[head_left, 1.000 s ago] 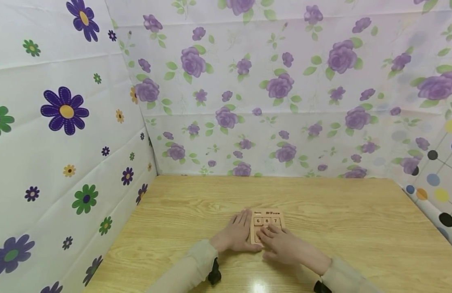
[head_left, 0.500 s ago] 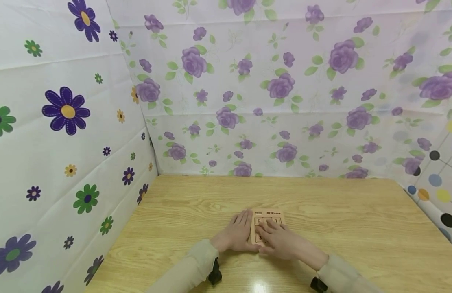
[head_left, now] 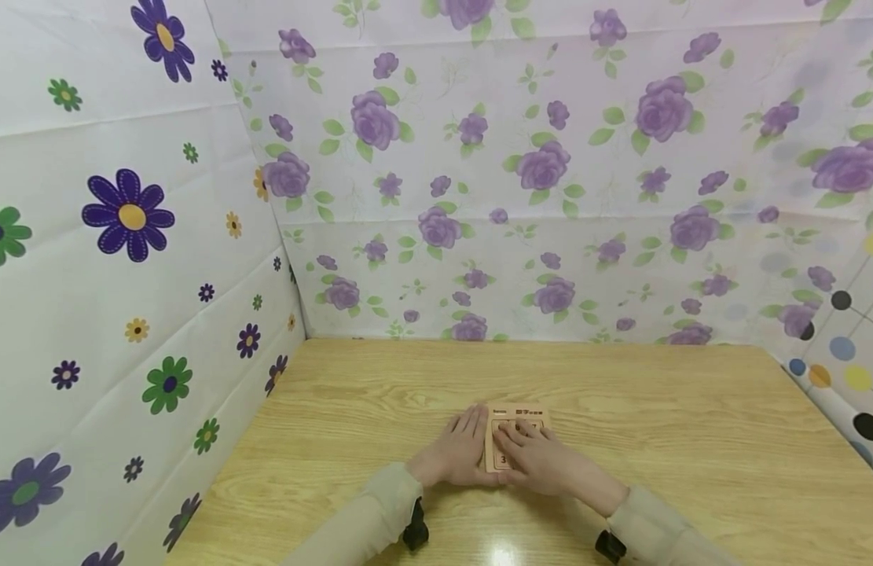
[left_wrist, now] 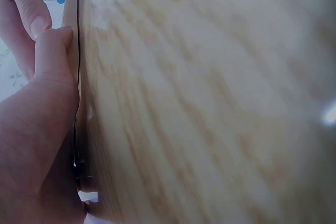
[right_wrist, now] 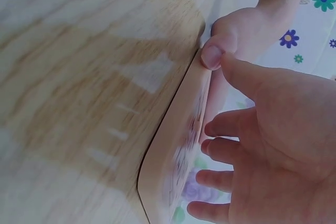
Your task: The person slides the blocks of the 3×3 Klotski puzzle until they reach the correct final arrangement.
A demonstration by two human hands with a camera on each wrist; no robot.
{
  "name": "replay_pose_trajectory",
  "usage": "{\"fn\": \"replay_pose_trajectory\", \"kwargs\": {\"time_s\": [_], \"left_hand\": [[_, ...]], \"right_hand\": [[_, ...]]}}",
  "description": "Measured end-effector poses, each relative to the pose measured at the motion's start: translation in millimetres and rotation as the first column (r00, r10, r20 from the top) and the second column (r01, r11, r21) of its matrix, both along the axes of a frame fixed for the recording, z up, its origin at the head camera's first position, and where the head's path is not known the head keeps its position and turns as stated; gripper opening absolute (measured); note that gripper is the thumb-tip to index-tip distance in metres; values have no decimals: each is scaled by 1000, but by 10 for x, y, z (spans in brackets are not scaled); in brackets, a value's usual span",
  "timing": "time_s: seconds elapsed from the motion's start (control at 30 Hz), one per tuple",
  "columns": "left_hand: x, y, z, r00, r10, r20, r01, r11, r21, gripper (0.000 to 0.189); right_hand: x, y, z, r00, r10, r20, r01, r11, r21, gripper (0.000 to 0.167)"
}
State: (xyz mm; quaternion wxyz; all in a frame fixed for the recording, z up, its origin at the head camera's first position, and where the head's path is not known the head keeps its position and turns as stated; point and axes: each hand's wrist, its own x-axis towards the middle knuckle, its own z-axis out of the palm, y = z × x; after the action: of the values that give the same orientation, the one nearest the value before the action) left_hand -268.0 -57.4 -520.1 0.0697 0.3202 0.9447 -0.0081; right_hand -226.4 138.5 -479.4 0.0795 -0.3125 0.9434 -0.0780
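Observation:
A wooden number sliding puzzle (head_left: 507, 412) lies flat on the table. Along its left edge rests my left hand (head_left: 464, 452), fingers straight, with the thumb stretched along the near edge. My right hand (head_left: 542, 464) reaches over from the right, its fingertips on the upper row of number tiles. Most tiles are hidden under it; a 3 shows at lower left. In the right wrist view, the slightly bent fingers of the right hand (right_wrist: 278, 145) hang over the board's face, its thumb overlapping the left thumb (right_wrist: 212, 56) at the near edge.
The wood-grain table (head_left: 379, 377) carries the puzzle near its front. A purple-flowered cloth (head_left: 436, 157) hangs behind it, a daisy-patterned cloth (head_left: 160, 306) on the left, and a dotted cloth (head_left: 842, 346) on the right. Black straps (head_left: 415, 527) sit at both wrists.
My right hand has slid left and away from me over the board, so its fingers now cover the top row and the 3 tile shows. The left hand stays put.

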Motion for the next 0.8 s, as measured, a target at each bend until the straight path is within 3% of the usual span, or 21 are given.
{"fn": "replay_pose_trajectory", "kwargs": {"time_s": [0.27,0.8], "left_hand": [[20,7,12,1000,3,11,-3,1000,1,117],[4,17,-32,1000,19,14,-18,1000,-25,119]], "right_hand": [[-30,-5,-50,999,-28,23,27,1000,9,74],[34,15,-51,1000,-5,8,5,999,33,69]]}}
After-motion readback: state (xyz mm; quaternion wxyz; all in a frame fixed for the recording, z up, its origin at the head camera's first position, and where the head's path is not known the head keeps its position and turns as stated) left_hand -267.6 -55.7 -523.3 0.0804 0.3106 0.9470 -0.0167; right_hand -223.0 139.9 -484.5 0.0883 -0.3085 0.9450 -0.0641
